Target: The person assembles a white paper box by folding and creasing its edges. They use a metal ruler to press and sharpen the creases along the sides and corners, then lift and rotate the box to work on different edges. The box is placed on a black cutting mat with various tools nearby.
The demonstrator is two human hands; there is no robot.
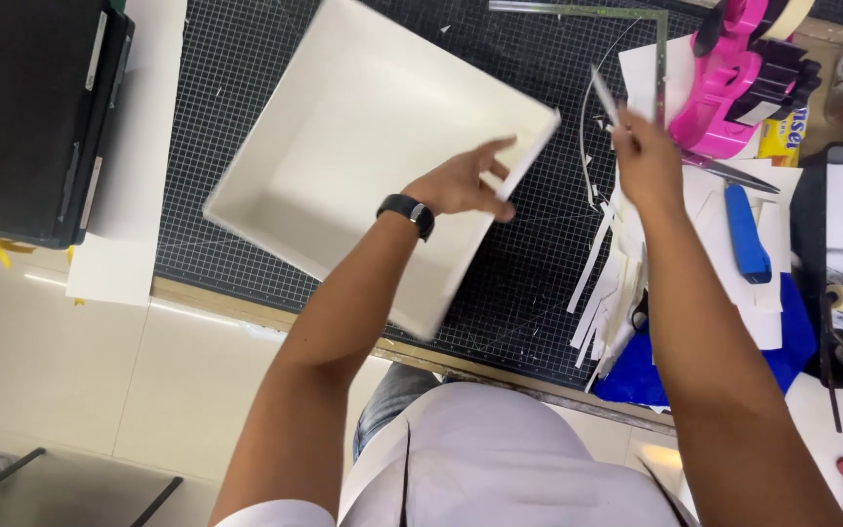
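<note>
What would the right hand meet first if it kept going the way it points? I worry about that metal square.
The right hand, holding a thin blade-like tool, points up and away across the cutting mat. The metal square looks first in line, though depth is unclear.

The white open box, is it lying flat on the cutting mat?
No, the left hand grips the white open box by its wall, tilted above the cutting mat.

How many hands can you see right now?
2. The left hand grips the right wall of the white open box over the cutting mat. The right hand holds a thin blade-like tool further right.
</note>
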